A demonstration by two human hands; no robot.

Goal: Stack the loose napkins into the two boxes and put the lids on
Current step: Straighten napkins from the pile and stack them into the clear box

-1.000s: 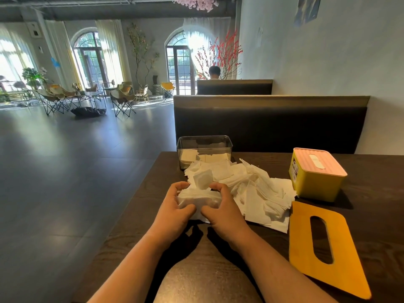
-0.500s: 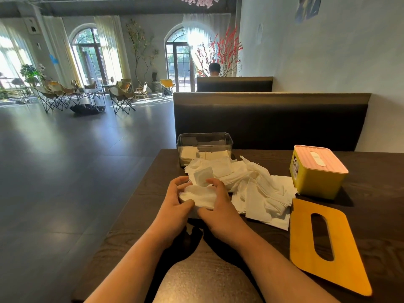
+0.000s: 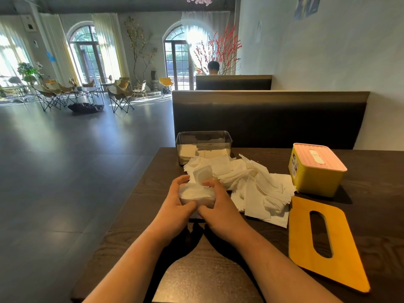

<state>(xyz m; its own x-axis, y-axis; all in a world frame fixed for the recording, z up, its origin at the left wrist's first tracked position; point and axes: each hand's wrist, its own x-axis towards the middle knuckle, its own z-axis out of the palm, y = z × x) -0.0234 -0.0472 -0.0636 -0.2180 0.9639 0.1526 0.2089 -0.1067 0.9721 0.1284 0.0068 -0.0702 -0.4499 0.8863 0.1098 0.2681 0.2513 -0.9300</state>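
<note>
Between both hands sits a small stack of white napkins [image 3: 196, 194], just above the dark table [image 3: 371, 215]. My left hand [image 3: 175, 209] grips its left side and my right hand [image 3: 218, 211] grips its right side, thumbs on top. A loose pile of white napkins [image 3: 251, 182] spreads across the table's middle. Behind it a clear plastic box [image 3: 203, 138] stands without a lid, a few napkins inside. At the right stands a yellow box [image 3: 314, 178] with a pink slotted lid [image 3: 317, 157] on it. A flat yellow lid [image 3: 323, 243] with an oval slot lies at the front right.
The table's left edge [image 3: 122, 204] drops to an open dark floor. A dark bench back [image 3: 269, 119] rises right behind the table, with a wall on the right. A person sits in the booth beyond. Folding chairs stand far off by the windows.
Both hands have squeezed the napkin stack more tightly together, thumbs closing over its top. The pile and the boxes have not moved.
</note>
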